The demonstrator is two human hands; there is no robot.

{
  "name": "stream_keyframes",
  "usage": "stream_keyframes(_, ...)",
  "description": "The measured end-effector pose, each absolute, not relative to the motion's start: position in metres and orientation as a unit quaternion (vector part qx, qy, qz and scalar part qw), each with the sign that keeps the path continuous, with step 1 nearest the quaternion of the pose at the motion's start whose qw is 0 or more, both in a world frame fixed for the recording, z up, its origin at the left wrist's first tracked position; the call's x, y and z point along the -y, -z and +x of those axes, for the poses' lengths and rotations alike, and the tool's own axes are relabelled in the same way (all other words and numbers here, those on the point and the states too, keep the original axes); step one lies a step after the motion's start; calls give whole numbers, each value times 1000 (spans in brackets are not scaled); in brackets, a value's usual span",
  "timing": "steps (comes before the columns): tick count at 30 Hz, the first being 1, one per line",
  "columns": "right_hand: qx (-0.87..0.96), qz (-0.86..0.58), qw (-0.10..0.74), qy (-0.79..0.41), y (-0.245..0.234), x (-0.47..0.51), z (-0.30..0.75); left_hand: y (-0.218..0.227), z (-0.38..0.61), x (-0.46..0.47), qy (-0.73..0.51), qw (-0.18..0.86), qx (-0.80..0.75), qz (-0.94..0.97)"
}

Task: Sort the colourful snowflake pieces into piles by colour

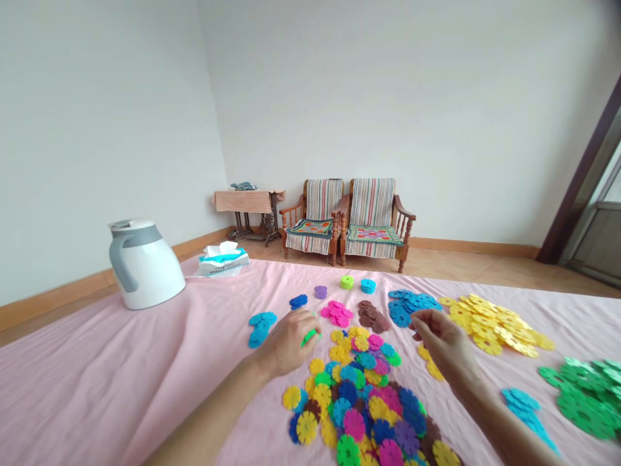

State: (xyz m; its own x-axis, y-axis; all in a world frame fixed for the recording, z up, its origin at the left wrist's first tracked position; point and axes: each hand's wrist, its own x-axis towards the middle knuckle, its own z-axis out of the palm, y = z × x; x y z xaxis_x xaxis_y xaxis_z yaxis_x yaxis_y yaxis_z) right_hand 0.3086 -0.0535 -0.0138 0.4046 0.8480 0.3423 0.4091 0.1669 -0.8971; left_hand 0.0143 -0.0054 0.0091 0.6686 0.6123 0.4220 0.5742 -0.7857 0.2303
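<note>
L hand w/ green piece

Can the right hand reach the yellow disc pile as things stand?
Probably yes: the right hand sits close beside the yellow disc pile, with only pink sheet between them.

Soft, even daylight-like brightness fills the room, strongest in the doorway at right, leaving only faint shadows under the kettle, left hand and right hand, while wide-angle distortion tilts the door frame and a dark blur smudges the top right corner.
</note>
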Motion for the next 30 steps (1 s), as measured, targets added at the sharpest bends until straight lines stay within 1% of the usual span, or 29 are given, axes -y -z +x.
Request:
stream_keyframes(3, 591, -627, 477, -177, 28, 52, 302, -7, 36, 29, -193, 51, -255, 946)
stream_keyframes(5, 627, -632, 432, -144, 36, 53, 295, -5, 44, 38, -169, 55, -231, 957)
stream_keyframes(9, 685, -620, 375, -76, 45, 55, 285, 2, 48, 41, -173, 76, -234, 954)
stream_keyframes(12, 707, -608, 351, -86, 51, 57, 280, 6, 49, 41, -204, 108, -267, 935)
stream_keyframes(16, 731, -582, 338, -117, 52, 60, 275, 7, 50, 42, -231, 142, -303, 914)
stream_keyframes(19, 746, -552, 343, -145, 42, 65, 269, 6, 50, 44, -233, 155, -307, 910)
stream_keyframes(23, 743, -513, 353, -245, 23, 72, 262, 4, 51, 44, -226, 164, -289, 916)
stream_keyframes(25, 727, -517, 355, -279, 17, 73, 260, 4, 51, 43, -229, 164, -293, 914)
stream_keyframes(30, 673, -580, 382, -252, 15, 70, 261, 4, 51, 39, -271, 150, -327, 893)
